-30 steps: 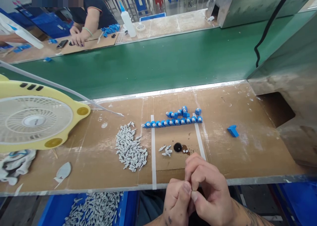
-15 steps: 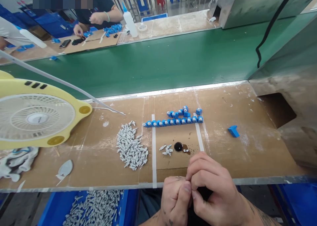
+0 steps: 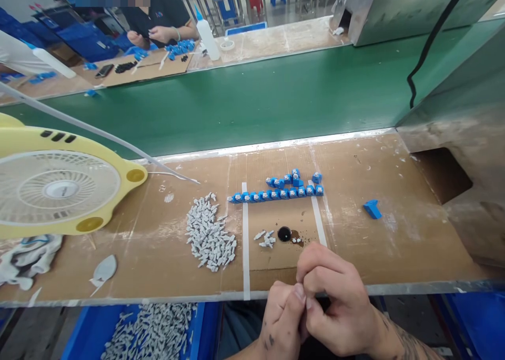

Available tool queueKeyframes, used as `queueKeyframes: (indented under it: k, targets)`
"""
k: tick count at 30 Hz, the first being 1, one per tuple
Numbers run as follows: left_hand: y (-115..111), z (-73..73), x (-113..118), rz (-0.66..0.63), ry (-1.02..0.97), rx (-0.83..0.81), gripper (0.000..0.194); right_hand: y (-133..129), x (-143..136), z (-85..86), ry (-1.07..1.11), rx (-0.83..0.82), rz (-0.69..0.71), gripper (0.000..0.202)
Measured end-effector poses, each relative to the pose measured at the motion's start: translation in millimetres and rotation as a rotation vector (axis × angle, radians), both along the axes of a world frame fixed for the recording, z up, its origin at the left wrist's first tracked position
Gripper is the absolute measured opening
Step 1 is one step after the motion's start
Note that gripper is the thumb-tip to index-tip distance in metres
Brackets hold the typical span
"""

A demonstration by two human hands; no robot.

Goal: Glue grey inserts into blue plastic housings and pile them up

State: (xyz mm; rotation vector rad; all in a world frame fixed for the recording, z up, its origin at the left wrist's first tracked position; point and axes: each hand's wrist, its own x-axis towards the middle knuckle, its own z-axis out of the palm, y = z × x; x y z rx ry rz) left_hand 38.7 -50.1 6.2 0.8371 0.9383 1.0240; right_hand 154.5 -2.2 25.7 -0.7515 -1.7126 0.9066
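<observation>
My left hand and my right hand meet at the table's front edge, fingertips pinched together. Whatever lies between them is hidden by the fingers. Just beyond, on a cardboard sheet, are a round black blob with a brown stain beside it and a few small grey pieces. Behind these runs a row of blue parts with grey tops, and a shorter, uneven group of blue parts stands behind it. A large heap of grey pieces lies to the left.
A yellow fan fills the left side. One blue part lies at right, near a metal housing. A blue bin of grey pieces stands below the table. Across the green belt sits another person.
My hands have shifted slightly, still pressed together, with the left a little further right. Across the belt, the other person's hands have lifted and drawn closer together.
</observation>
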Motion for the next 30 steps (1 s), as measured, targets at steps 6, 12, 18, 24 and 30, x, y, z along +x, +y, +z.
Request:
queueKeyframes:
  k: [6, 12, 18, 24, 30]
  targets:
    - [-3, -6.4, 1, -0.08, -0.132, -0.054, 0.079, -4, -4, -4.6, 0.135, -0.107, -0.003, 0.016]
    - [-6, -11.5, 0, -0.131, -0.274, -0.175, 0.078, -6, -6, -10.3, 0.188, -0.176, 0.015, 0.016]
    - [-7, -14.8, -2, -0.197, -0.426, -0.269, 0.079, -6, -7, -14.0, 0.232, -0.221, 0.033, 0.015]
    - [-6, -16.1, -3, -0.115, -0.414, -0.182, 0.077, -5, -2, -12.6, 0.147, -0.156, 0.031, 0.015]
    - [-2, -15.2, -6, -0.053, -0.211, -0.034, 0.077, -5, 2, -9.8, 0.088, -0.108, 0.037, 0.016]
